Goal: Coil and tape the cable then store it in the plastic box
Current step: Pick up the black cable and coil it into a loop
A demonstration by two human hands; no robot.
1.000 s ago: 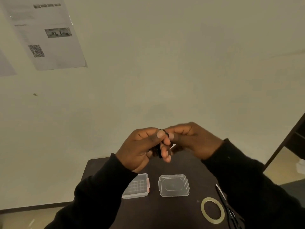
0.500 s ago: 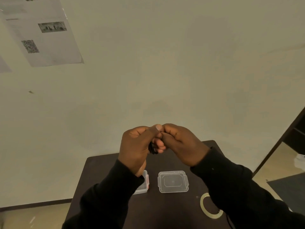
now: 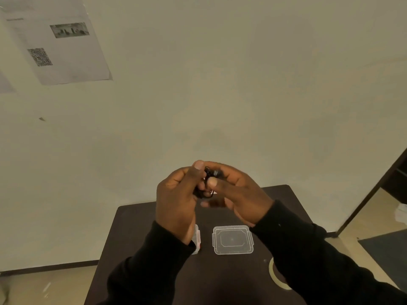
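A small black cable [image 3: 207, 183], bunched into loops, is pinched between both hands above the dark table [image 3: 136, 221]. My left hand [image 3: 176, 201] grips it from the left with the thumb up. From the right, my right hand [image 3: 237, 194] holds it with the thumb pressed on the loops. Most of the cable is hidden by fingers. The clear plastic box [image 3: 197, 241] lies on the table below, largely covered by my left wrist. Its clear lid [image 3: 232, 239] lies separately to the right. A roll of tape [image 3: 275, 274] shows partly beside my right sleeve.
The table stands against a pale wall with printed sheets [image 3: 59, 40] stuck at upper left. A dark door frame [image 3: 374, 190] and open floor lie to the right.
Both hands have stayed together on the cable and turned it; more of the black loops now shows between the thumbs. The view has shifted slightly, and the scissors seen earlier are now out of sight.
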